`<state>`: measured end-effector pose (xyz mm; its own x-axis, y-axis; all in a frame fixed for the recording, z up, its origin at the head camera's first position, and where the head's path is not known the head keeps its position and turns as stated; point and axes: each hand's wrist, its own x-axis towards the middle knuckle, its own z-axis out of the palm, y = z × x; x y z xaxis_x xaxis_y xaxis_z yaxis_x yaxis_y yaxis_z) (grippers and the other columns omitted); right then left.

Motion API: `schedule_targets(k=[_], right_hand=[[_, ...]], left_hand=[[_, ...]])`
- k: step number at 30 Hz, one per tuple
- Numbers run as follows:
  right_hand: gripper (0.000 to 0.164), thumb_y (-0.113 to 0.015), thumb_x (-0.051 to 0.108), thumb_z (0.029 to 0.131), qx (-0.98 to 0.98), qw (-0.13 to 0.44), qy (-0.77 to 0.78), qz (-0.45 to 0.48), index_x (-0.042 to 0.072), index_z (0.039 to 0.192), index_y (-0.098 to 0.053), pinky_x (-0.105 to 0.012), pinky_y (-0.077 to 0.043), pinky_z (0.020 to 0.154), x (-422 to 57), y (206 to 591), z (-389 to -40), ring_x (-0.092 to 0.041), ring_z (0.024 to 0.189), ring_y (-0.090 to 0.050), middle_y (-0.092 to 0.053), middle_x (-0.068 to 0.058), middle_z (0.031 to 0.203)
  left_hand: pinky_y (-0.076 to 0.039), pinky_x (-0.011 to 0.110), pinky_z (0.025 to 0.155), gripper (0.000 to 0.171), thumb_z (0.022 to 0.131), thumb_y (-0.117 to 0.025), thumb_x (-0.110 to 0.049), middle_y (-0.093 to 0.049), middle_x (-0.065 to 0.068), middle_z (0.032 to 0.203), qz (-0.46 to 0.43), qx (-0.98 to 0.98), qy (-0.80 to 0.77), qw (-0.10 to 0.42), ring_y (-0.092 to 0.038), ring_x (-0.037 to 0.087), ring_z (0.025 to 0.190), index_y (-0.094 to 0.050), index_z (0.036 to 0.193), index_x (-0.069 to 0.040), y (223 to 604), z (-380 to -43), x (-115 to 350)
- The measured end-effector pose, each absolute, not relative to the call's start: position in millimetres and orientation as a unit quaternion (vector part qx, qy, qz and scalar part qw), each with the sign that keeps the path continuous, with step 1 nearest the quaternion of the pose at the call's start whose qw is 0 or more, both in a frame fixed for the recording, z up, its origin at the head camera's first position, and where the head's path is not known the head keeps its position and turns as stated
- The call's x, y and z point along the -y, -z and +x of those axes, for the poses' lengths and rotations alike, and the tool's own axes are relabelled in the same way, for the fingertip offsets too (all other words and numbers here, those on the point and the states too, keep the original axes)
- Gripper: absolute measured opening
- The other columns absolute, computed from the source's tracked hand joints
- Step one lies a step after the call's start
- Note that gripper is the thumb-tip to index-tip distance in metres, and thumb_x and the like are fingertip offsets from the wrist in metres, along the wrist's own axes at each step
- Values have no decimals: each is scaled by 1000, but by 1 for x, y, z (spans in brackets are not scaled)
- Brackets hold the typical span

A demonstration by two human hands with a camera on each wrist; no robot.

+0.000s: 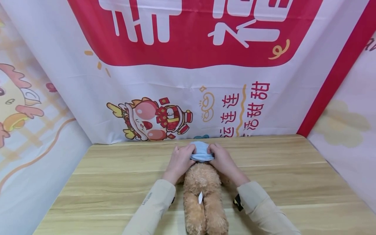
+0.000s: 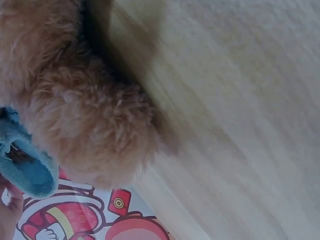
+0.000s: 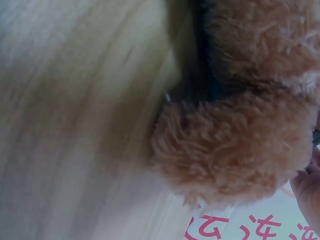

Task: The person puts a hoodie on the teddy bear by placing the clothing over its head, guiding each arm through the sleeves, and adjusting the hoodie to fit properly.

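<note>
A brown plush toy (image 1: 202,178) with curly fur lies lengthwise on the table, its legs towards me and a small white tag between them. Over its head end sits a light blue cloth cap (image 1: 202,150), which hides the head. My left hand (image 1: 180,160) pinches the left side of the cap, and my right hand (image 1: 224,163) pinches its right side. From the left wrist, the cap (image 2: 40,175) shows a fuzzy rim and a hollow inside, beside a plush arm (image 2: 90,125). In the right wrist view, the other arm (image 3: 240,150) covers most of the right fingers.
The wood-grain table (image 1: 123,182) stretches to both sides of the toy. Behind its far edge hangs a white and red printed cloth (image 1: 191,78), with more printed cloth along the left (image 1: 32,107) and right (image 1: 349,130).
</note>
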<state>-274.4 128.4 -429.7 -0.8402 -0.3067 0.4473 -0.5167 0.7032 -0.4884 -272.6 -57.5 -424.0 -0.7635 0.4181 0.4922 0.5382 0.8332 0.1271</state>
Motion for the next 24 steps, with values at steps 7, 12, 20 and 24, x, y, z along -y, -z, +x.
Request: schedule_targets(k=[7, 12, 20, 24], right_hand=[[55, -70, -4, 77, 920, 103, -326, 192, -1, 129, -53, -42, -53, 88, -128, 427, -273, -31, 105, -61, -59, -18, 117], [48, -69, -3, 79, 924, 84, -318, 194, 0, 125, -57, -44, -51, 93, -131, 428, -277, -32, 109, -60, -55, -17, 118], [41, -67, -7, 78, 917, 99, -330, 199, -1, 118, -61, -45, -51, 93, -132, 429, -280, -34, 108, -58, -53, -19, 116], [42, -67, -7, 79, 919, 99, -317, 213, 0, 120, -60, -49, -48, 98, -134, 432, -279, -37, 115, -54, -52, -21, 123]], left_hand=[[-48, 36, 73, 34, 76, -77, -17, -73, 3, 92, -243, 932, 115, 242, -68, 19, 80, -57, 103, -11, 424, -273, 58], [-47, 51, 95, 44, 82, -75, -17, -67, 8, 119, -264, 941, 136, 161, -65, 25, 107, -57, 121, -9, 417, -271, 62], [-50, 46, 95, 37, 94, -57, -24, -64, 11, 124, -317, 933, 153, 73, -63, 30, 108, -58, 127, -9, 397, -270, 71], [-52, 42, 90, 33, 96, -56, -25, -68, 8, 114, -320, 933, 156, 48, -66, 26, 101, -61, 125, -11, 390, -269, 72]])
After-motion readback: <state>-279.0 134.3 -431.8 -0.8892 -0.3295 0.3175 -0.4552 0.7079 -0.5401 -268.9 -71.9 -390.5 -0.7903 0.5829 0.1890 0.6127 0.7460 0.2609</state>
